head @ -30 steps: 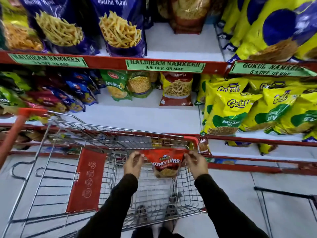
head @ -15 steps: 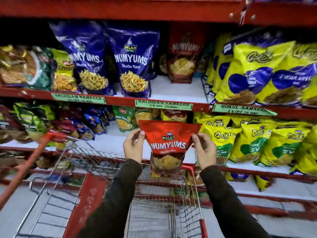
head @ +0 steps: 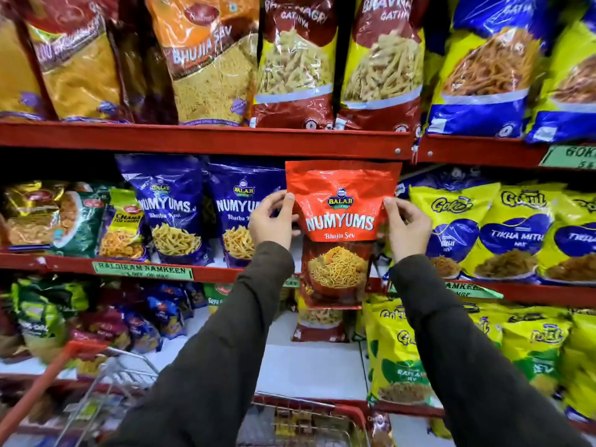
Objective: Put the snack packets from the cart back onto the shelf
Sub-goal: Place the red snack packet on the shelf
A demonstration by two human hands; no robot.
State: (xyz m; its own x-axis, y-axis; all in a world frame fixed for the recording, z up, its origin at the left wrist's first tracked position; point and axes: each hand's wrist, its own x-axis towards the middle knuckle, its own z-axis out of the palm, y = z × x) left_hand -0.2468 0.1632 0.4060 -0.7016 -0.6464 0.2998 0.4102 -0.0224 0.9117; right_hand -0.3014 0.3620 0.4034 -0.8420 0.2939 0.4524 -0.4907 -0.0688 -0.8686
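While both hands grip it: red pkt held upright in front of mid shelf.
Cart (head: 106, 379): bottom left, red handle.
Blue pkts (head: 167, 208): on mid shelf (head: 206, 274), left of red pkt.
Left hand (head: 274, 221): pinching pkt's left edge.
Red Numyums pkt (head: 342, 208): between hands, below upper shelf lip.
Right hand (head: 404, 225): pinching right edge.
Yellow pkts (head: 516, 227): right.

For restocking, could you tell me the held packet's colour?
Red packet, clearest in the head view.

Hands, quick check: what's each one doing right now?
Left hand: closed, pinching the left edge of the red Numyums packet.
Right hand: closed, pinching the same packet's right edge.
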